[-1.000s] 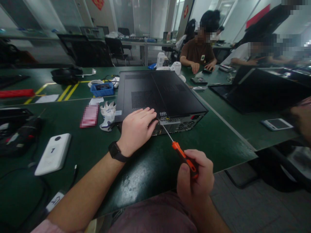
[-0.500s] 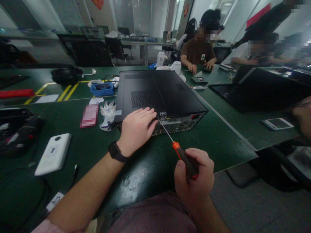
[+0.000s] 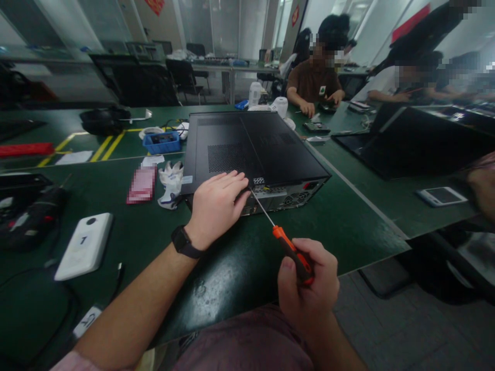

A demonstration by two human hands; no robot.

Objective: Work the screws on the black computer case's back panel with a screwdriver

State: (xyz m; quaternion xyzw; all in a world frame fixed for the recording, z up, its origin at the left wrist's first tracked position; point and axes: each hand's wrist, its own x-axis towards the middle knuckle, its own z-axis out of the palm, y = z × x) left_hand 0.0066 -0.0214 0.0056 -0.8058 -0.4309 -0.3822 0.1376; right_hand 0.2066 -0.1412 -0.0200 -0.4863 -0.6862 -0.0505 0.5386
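Note:
A black desktop computer case (image 3: 251, 149) lies on its side on the green table (image 3: 340, 226), its rear panel facing me. My left hand (image 3: 216, 206) rests flat on the near edge of the case's top panel, fingers spread. My right hand (image 3: 309, 288) grips the orange and black handle of a screwdriver (image 3: 288, 247). The screwdriver's thin shaft runs up and left, and its tip meets the top of the rear panel right beside my left fingertips.
A white device marked "1" (image 3: 83, 245), white gloves (image 3: 172, 183) and a blue parts tray (image 3: 161, 141) lie left of the case. A phone (image 3: 441, 196) sits at the right. Other people work at the far and right tables.
My right hand has shifted its grip slightly on the screwdriver handle, thumb moving over it. The left hand and the case stay where they were.

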